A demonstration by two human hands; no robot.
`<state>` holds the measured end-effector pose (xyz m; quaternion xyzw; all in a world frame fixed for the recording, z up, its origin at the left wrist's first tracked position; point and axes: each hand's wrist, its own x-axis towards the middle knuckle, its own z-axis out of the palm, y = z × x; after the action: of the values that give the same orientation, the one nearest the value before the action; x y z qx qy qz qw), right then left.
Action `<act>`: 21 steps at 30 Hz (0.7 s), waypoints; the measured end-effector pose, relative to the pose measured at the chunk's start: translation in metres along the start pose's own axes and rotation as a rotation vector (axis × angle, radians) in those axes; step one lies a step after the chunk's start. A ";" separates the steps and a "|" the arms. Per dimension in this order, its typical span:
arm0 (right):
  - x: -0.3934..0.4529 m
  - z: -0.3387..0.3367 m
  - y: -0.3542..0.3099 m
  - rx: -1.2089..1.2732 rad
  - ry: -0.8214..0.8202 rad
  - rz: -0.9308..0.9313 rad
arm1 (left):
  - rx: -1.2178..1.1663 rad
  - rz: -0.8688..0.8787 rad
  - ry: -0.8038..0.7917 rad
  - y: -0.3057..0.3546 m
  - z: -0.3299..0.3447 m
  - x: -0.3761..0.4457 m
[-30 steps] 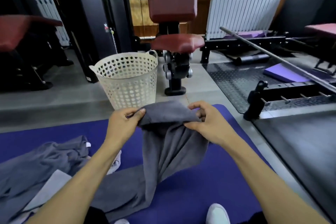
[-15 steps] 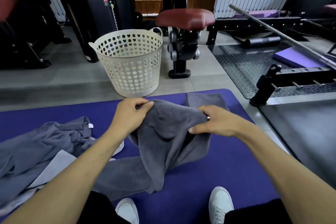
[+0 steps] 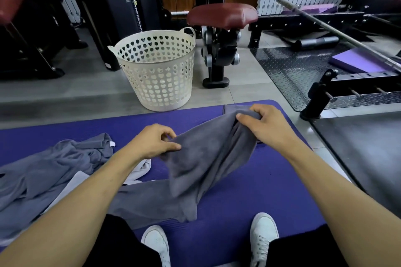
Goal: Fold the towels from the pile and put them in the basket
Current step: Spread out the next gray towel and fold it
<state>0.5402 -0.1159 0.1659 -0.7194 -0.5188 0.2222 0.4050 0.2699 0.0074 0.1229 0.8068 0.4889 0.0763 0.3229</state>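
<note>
A dark grey towel (image 3: 204, 162) hangs stretched between my two hands above the purple mat (image 3: 271, 184). My left hand (image 3: 153, 142) pinches its near left edge. My right hand (image 3: 263, 124) grips its far edge, close to the mat's far border. The towel's lower end trails on the mat between my legs. The pile of grey and white towels (image 3: 50, 171) lies crumpled on the mat's left part. A white perforated basket (image 3: 158, 69) stands on the floor just beyond the mat, and no towel shows in it.
A gym machine with a dark red seat (image 3: 221, 15) stands right behind the basket. A black checker-plate platform (image 3: 290, 67) and a steel barbell (image 3: 338, 28) lie to the right. My white shoes (image 3: 263, 230) rest on the mat's near part.
The camera view has tilted down. My hands have moved apart: the right one went farther away and right, the left one came nearer, so the towel is spread wider between them.
</note>
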 end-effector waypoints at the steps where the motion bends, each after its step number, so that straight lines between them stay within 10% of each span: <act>1: 0.001 0.001 -0.001 -0.005 0.057 0.021 | 0.043 -0.027 -0.035 -0.005 0.001 0.000; 21: -0.017 0.031 -0.036 0.037 -0.281 -0.237 | -0.489 0.294 0.035 0.057 -0.004 -0.037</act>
<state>0.4906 -0.1162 0.1751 -0.6076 -0.6472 0.2808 0.3649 0.2918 -0.0398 0.1670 0.7657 0.3392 0.2517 0.4850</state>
